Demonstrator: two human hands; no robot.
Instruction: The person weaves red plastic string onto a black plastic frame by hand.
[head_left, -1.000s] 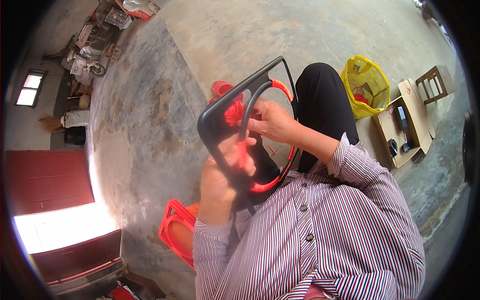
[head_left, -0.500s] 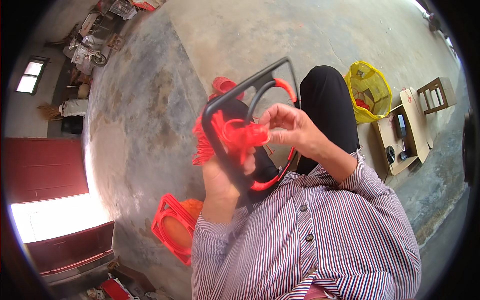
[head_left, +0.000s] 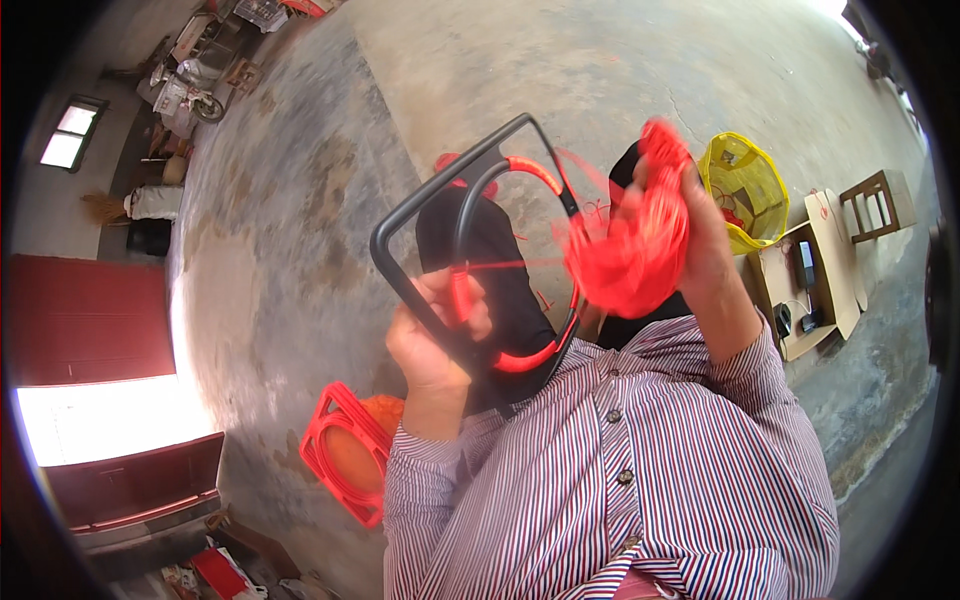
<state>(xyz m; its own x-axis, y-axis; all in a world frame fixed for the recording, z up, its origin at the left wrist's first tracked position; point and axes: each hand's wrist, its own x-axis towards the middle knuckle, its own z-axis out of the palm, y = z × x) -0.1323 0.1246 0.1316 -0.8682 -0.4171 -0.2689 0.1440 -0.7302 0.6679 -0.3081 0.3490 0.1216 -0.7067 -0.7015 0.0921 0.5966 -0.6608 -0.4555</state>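
Looking at a black rectangular frame (head_left: 487, 163) held tilted over the lap, with a curved ring (head_left: 466, 215) inside it, partly covered in red wrapping (head_left: 535, 168). Held by the left grip (head_left: 430, 345), with fingers curled shut round the wrapped lower-left bit of the ring, right by the frame's edge. Over to the right, clutching a messy red cord bundle (head_left: 630, 250) in the right grip (head_left: 703, 225), closed on it but pretty motion-blurred, clear of the frame. Linked by a thin red strand (head_left: 510, 264) stretched from ring to bundle. Underneath, just black trousers (head_left: 510, 305). Further out on the concrete floor (head_left: 540, 60): on the left, a red plastic seat (head_left: 335, 402); on the right, a yellow basket (head_left: 765, 185) with red stuff inside, next to an open cardboard box (head_left: 845, 270) full of dark gadgets, then a wooden stool (head_left: 898, 195).
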